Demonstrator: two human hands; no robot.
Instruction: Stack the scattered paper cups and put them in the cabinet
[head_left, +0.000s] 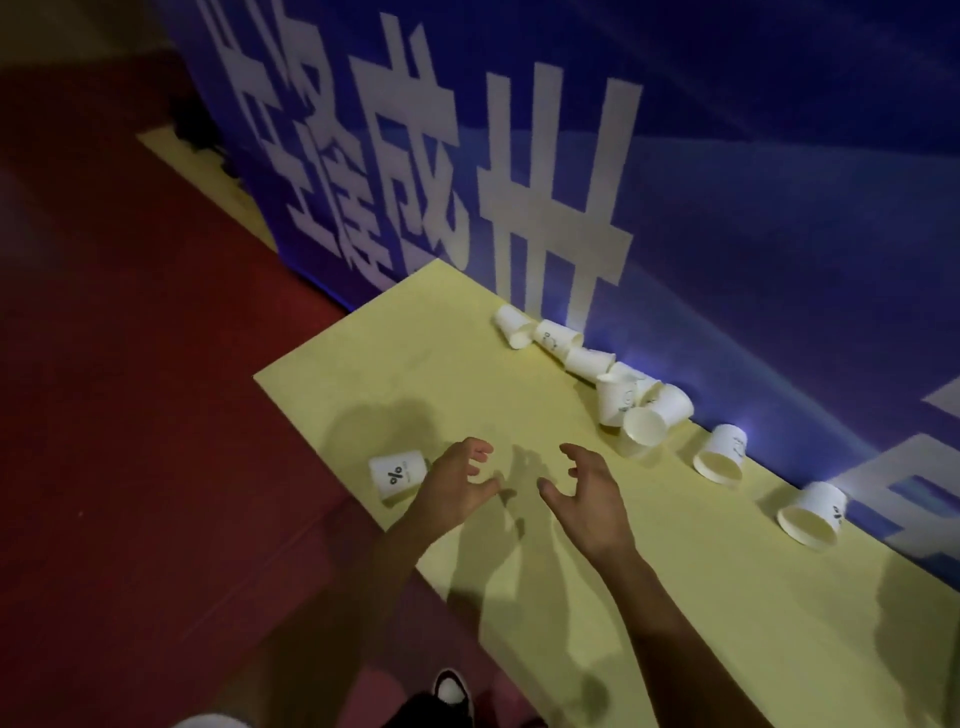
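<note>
The left grip (452, 488) covers one end of the paper cup marked % (396, 474). In the pile of cups (647, 423) by the banner (779, 208), one half-hidden cup (629, 372) shows only partly, and the prints there are too small to read. The surface (441, 364) runs off the right and bottom edges. The bottom edge cuts a shoe (451, 693).

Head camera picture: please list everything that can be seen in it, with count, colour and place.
paper cup with % mark: one, white, at the table's left edge, beside the left hand
other paper cups: about eight, white, scattered along the banner; some overlap, so the count is uncertain
table: one, pale yellow, centre to right
banner: one, blue with white characters, behind the table
floor: red, left side
shoe: one, black and white, bottom edge
left hand: empty, fingers loosely curled, above the table
right hand: empty, fingers loosely curled, above the table
</note>
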